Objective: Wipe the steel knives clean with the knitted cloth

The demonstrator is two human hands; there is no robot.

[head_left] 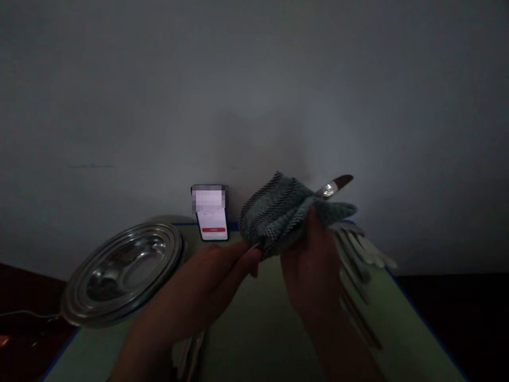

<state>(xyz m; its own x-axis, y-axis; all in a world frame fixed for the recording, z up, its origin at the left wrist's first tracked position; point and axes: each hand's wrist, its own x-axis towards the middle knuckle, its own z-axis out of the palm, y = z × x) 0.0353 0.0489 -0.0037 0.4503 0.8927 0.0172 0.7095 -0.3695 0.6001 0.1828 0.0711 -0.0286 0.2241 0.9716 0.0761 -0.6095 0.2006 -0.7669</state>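
Note:
My left hand (222,273) pinches the thin metal end of a utensil (336,185) whose shiny neck and dark brown tip stick out at the upper right of a cloth. My right hand (312,260) is closed around a striped grey-green cloth (278,215) that wraps the utensil's middle. Both hands are held above a pale green table (254,323).
A steel plate (123,273) lies at the table's left edge. A phone (210,212) with a lit screen leans against the grey wall behind. Several pieces of cutlery (358,254) lie on the table to the right, and more cutlery (191,353) below my left wrist.

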